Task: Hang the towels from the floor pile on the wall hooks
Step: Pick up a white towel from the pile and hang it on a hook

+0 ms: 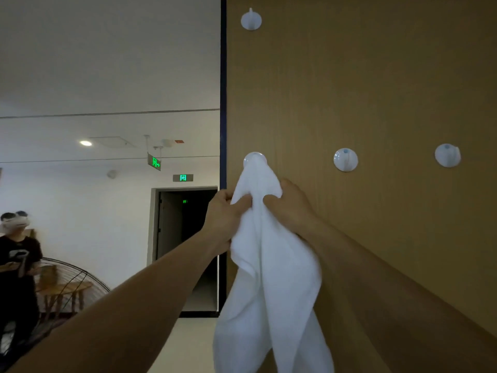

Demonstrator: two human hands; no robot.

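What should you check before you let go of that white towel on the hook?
1. Top of the towel reaches the lower left hook: ok.
2. Cloth caught over that hook's prong: cannot tell, the towel hides it.
3. Left hand and right hand both grip the towel: ok.
4. Towel's lower end clear of the floor: cannot tell, it runs out of the picture.
5. Bare hooks for more towels: ok, three on the wooden panel.
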